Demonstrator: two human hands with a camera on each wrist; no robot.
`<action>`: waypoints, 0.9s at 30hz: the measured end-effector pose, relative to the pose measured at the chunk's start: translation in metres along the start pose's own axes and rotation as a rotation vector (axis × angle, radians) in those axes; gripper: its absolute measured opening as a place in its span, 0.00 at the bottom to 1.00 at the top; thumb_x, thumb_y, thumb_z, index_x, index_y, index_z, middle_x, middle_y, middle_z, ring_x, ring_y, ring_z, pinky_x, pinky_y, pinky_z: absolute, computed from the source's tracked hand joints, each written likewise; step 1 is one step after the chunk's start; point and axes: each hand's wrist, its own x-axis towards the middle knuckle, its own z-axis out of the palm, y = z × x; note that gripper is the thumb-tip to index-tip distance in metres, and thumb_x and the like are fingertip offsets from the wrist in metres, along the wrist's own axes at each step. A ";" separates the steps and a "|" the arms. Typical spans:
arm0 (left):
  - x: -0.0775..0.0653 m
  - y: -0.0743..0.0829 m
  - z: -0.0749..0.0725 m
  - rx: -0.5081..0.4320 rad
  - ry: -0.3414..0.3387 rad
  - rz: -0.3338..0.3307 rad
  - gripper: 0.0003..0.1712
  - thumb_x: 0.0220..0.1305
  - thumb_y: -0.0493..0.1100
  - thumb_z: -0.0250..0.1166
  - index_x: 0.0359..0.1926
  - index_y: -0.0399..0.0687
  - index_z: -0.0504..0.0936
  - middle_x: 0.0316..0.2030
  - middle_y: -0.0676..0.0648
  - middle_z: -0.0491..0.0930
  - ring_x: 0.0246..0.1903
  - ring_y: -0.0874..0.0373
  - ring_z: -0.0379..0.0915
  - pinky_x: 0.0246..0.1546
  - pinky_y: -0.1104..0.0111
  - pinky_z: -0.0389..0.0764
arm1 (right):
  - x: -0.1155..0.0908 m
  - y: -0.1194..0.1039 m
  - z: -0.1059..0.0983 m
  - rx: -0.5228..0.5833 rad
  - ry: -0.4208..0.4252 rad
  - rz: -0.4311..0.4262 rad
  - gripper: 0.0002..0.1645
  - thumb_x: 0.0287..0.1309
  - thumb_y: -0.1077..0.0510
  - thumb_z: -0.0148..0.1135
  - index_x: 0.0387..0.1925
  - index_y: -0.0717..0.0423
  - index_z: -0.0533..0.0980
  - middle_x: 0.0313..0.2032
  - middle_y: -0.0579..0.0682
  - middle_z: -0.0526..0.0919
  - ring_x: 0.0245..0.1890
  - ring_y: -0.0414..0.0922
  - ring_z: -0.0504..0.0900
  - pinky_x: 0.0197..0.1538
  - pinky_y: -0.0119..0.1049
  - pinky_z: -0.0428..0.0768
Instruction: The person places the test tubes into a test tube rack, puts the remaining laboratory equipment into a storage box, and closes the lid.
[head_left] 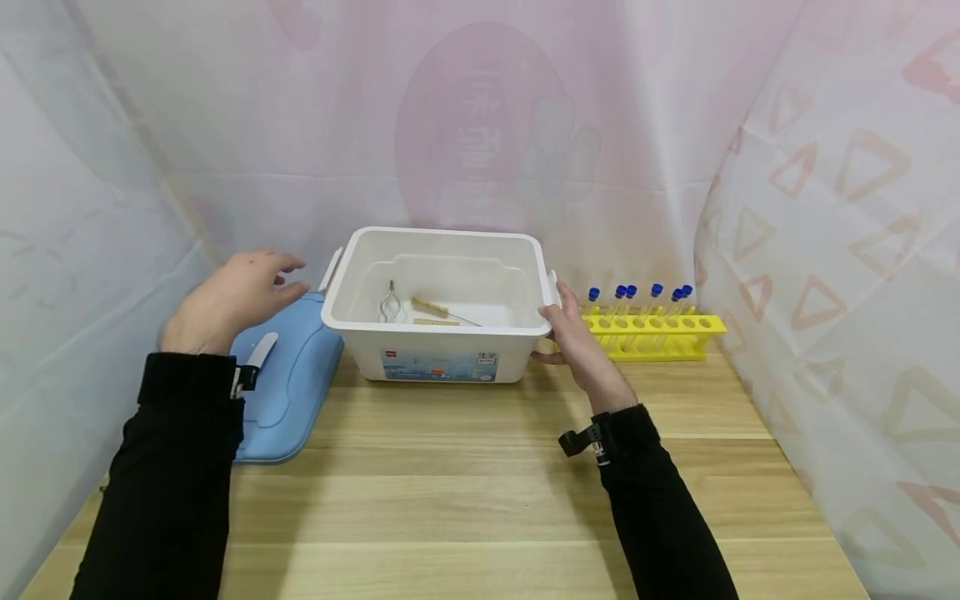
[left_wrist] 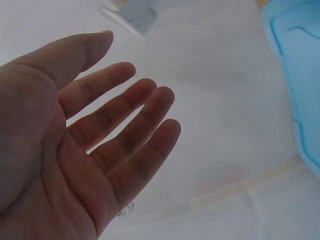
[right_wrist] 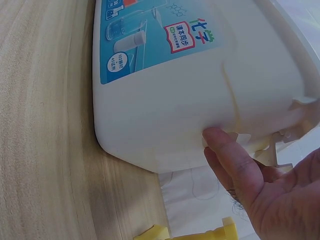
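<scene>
A white plastic storage box stands without a lid on the table, a blue printed label on its front. My right hand grips its right side near the handle; in the right wrist view a fingertip presses on the wall. My left hand is raised to the left of the box, holding nothing, its fingers loosely spread. Below it lies a blue lid. Inside the box are a bent-wire clamp, a thin rod with a tan handle and a flat tan piece.
To the right of the box stands a yellow test tube rack with several blue-capped tubes. The box's left handle sticks outward. Pale printed curtains hang behind and along both sides of the wooden table.
</scene>
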 end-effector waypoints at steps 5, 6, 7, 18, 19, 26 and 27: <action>-0.007 -0.014 0.016 -0.019 -0.015 -0.082 0.35 0.92 0.49 0.59 0.83 0.25 0.71 0.78 0.17 0.73 0.73 0.18 0.76 0.72 0.22 0.84 | -0.001 -0.001 0.000 0.004 0.001 0.004 0.53 0.89 0.41 0.48 0.98 0.31 0.32 0.96 0.62 0.46 0.90 0.74 0.67 0.77 0.78 0.85; -0.008 -0.018 0.019 -0.019 -0.017 -0.094 0.36 0.92 0.49 0.60 0.83 0.24 0.70 0.77 0.17 0.73 0.73 0.18 0.76 0.72 0.22 0.84 | -0.001 -0.001 0.000 0.004 0.000 0.004 0.53 0.89 0.41 0.48 0.98 0.31 0.32 0.96 0.62 0.45 0.90 0.74 0.67 0.78 0.78 0.85; -0.009 -0.021 0.023 -0.017 -0.019 -0.109 0.36 0.92 0.48 0.60 0.83 0.23 0.70 0.77 0.16 0.73 0.73 0.17 0.76 0.72 0.22 0.84 | -0.001 -0.001 0.000 0.005 -0.001 0.003 0.53 0.89 0.41 0.48 0.98 0.32 0.32 0.96 0.62 0.45 0.90 0.74 0.66 0.78 0.78 0.85; -0.012 -0.050 0.059 -0.024 -0.012 -0.192 0.35 0.90 0.46 0.63 0.78 0.18 0.72 0.71 0.14 0.76 0.69 0.16 0.77 0.71 0.24 0.85 | -0.001 0.000 -0.001 0.008 -0.004 -0.002 0.52 0.89 0.41 0.48 0.98 0.31 0.33 0.96 0.61 0.47 0.90 0.73 0.66 0.78 0.79 0.85; -0.012 -0.052 0.061 -0.024 -0.013 -0.198 0.35 0.89 0.46 0.63 0.78 0.18 0.72 0.71 0.14 0.76 0.69 0.16 0.78 0.70 0.24 0.85 | -0.001 0.001 -0.001 0.008 -0.006 -0.004 0.52 0.89 0.41 0.48 0.98 0.31 0.33 0.96 0.61 0.47 0.90 0.73 0.66 0.78 0.79 0.84; -0.018 -0.064 0.079 -0.032 -0.026 -0.264 0.35 0.88 0.45 0.64 0.77 0.16 0.73 0.70 0.13 0.77 0.68 0.15 0.78 0.68 0.24 0.87 | -0.001 0.000 0.000 0.009 -0.008 -0.009 0.52 0.89 0.41 0.48 0.98 0.32 0.33 0.96 0.62 0.47 0.90 0.74 0.66 0.78 0.79 0.84; -0.019 -0.066 0.081 -0.031 -0.029 -0.274 0.35 0.88 0.45 0.64 0.77 0.16 0.73 0.70 0.13 0.77 0.68 0.16 0.79 0.68 0.25 0.88 | -0.001 0.000 0.000 0.009 -0.007 -0.008 0.52 0.89 0.41 0.48 0.98 0.32 0.33 0.96 0.62 0.47 0.90 0.74 0.66 0.78 0.79 0.84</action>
